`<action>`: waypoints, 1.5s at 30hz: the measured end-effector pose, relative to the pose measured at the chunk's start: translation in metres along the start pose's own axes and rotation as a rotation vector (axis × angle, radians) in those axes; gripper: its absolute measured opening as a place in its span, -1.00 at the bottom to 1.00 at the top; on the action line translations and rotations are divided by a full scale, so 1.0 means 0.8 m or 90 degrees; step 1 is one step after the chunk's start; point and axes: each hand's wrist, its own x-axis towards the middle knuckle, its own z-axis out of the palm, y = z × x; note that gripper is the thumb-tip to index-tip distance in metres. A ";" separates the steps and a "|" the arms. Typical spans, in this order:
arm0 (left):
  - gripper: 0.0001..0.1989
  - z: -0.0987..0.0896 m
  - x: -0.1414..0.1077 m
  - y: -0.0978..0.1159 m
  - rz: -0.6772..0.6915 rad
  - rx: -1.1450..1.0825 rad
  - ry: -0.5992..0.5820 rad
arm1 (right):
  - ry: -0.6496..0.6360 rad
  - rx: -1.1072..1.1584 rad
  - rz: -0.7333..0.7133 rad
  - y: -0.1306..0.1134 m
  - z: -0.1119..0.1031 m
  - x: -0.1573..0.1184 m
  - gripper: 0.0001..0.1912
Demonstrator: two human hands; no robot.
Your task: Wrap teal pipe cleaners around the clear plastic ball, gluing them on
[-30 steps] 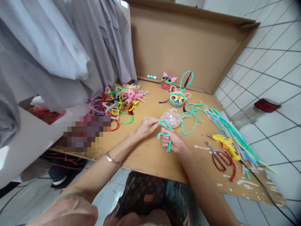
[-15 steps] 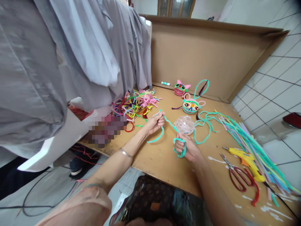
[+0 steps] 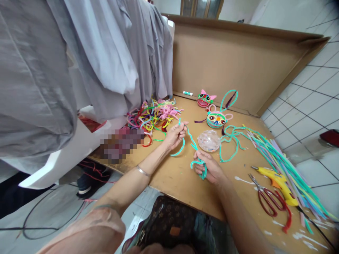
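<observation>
My left hand (image 3: 177, 135) is closed on a teal pipe cleaner (image 3: 191, 137), whose loose tail curves down below the hand. The twisted length runs across to my right hand (image 3: 209, 166), which is closed around a coiled part of it. Just beyond my right hand rests a clear round plastic piece (image 3: 209, 140). Farther back sit a teal animal-face ornament (image 3: 215, 120) with pink ears and a smaller red one (image 3: 203, 100). More teal strands (image 3: 230, 155) lie looped right of the clear piece.
A tangle of coloured pipe cleaners (image 3: 156, 113) lies at the left. On the right are scissors (image 3: 270, 199), a yellow glue gun (image 3: 280, 183) and long straight pipe cleaners (image 3: 291, 169). Grey cloth (image 3: 106, 53) hangs at the left; a cardboard wall (image 3: 233, 67) stands behind.
My right hand has shifted slightly left and down, and the coil in it has changed shape. The twisted length between my hands hangs more steeply. The view has moved a little.
</observation>
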 end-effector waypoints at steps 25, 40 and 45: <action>-0.56 -0.026 0.010 0.072 0.025 -0.133 0.211 | 0.034 -0.128 -0.039 -0.022 -0.017 -0.013 -0.53; -0.64 -0.029 -0.006 0.104 0.232 0.089 0.172 | 0.021 0.013 -0.098 -0.035 -0.027 -0.021 -0.60; -0.81 -0.012 -0.016 0.052 0.269 0.294 0.101 | 0.031 0.041 -0.108 -0.033 -0.017 -0.020 -0.61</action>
